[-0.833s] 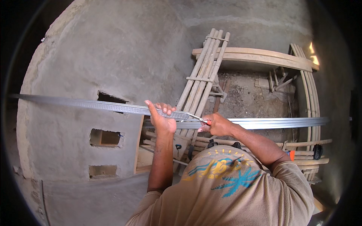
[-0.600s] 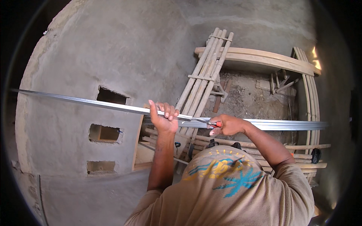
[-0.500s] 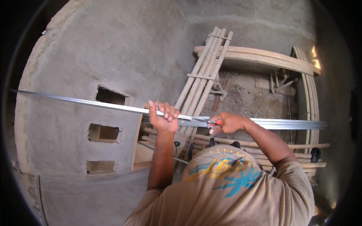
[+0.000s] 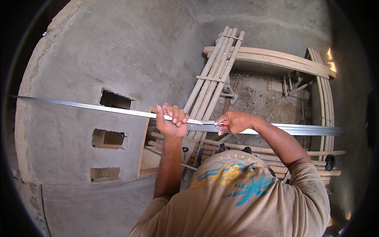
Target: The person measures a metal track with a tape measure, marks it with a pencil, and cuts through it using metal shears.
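Observation:
A long, thin silver metal channel (image 4: 102,108) stretches from the far left to the middle. My left hand (image 4: 172,121) is wrapped around it near its right end, thumb up and fingers curled over. Closed in my right hand (image 4: 238,121) are red-handled snips (image 4: 225,123), mostly hidden by the fingers. Their tip meets the channel's right end, where the metal looks bent or cut. More silver metal channels (image 4: 304,129) lie just beneath, running to the right past my right forearm.
Bamboo poles tied with crosspieces form a platform (image 4: 215,75) ahead. Wooden planks (image 4: 272,57) span the back, and more poles (image 4: 327,106) stand at right. The grey wall (image 4: 67,75) at left has several rectangular holes. Rubble covers the floor (image 4: 256,96) below.
My right hand has shifted slightly up and its grip on the snips has turned, with the fingers curled closer round the handles. The left hand keeps nearly the same place on the channel.

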Tool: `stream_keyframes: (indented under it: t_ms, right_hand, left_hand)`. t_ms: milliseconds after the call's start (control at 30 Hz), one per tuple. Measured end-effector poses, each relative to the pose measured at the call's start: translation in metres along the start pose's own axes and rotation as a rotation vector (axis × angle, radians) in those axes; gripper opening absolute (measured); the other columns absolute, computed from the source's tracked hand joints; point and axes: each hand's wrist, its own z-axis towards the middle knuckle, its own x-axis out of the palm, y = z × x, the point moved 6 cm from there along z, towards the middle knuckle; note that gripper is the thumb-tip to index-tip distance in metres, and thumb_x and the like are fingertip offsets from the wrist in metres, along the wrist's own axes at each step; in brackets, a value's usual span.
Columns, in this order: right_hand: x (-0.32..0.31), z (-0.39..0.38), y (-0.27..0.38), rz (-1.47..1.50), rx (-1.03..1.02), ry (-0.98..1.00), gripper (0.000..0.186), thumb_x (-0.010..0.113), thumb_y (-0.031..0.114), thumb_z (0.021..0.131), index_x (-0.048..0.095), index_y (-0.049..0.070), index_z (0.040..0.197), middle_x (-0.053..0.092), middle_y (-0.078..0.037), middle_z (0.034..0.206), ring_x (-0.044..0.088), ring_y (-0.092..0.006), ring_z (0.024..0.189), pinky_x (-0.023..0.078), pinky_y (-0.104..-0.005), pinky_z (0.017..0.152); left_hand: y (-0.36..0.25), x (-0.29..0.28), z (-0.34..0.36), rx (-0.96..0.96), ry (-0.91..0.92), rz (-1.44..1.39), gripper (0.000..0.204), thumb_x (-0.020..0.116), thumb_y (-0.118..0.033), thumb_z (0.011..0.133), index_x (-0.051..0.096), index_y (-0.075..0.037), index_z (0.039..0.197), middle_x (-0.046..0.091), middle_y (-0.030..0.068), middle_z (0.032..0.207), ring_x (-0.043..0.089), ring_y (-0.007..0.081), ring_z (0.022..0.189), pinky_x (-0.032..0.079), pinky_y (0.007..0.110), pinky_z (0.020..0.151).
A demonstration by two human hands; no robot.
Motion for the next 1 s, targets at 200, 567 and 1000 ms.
stream_keyframes:
  t_ms: [200,567,1000]
  right_hand:
    - [-0.007,0.003,0.004,-0.093,-0.046,0.000,0.020,0.079,0.018,0.087,0.067,0.004,0.096,0.070,-0.010,0.077,0.065,-0.0234,0.071,0.049,-0.0406,0.066]
    - [-0.010,0.009,-0.002,-0.150,0.014,0.019,0.025,0.080,0.017,0.083,0.071,0.003,0.102,0.073,-0.017,0.089,0.069,-0.0333,0.083,0.051,-0.0441,0.075]
    - [0.020,-0.028,-0.013,0.114,0.186,-0.143,0.024,0.072,0.024,0.093,0.064,0.002,0.100,0.066,-0.012,0.085,0.063,-0.0252,0.083,0.049,-0.0397,0.077]
  left_hand:
    - [0.000,0.001,0.002,0.011,0.039,-0.009,0.051,0.045,-0.055,0.103,0.047,-0.016,0.071,0.035,-0.0051,0.052,0.031,0.0080,0.041,0.037,0.028,0.048]
    - [0.007,-0.017,0.006,-0.020,0.002,0.010,0.035,0.054,-0.039,0.096,0.046,-0.016,0.071,0.036,-0.0043,0.054,0.033,0.0098,0.044,0.038,0.029,0.052]
    - [0.011,-0.005,0.015,-0.052,0.008,-0.077,0.027,0.064,-0.029,0.081,0.044,-0.015,0.069,0.042,-0.0014,0.068,0.041,0.0130,0.063,0.040,0.029,0.064]
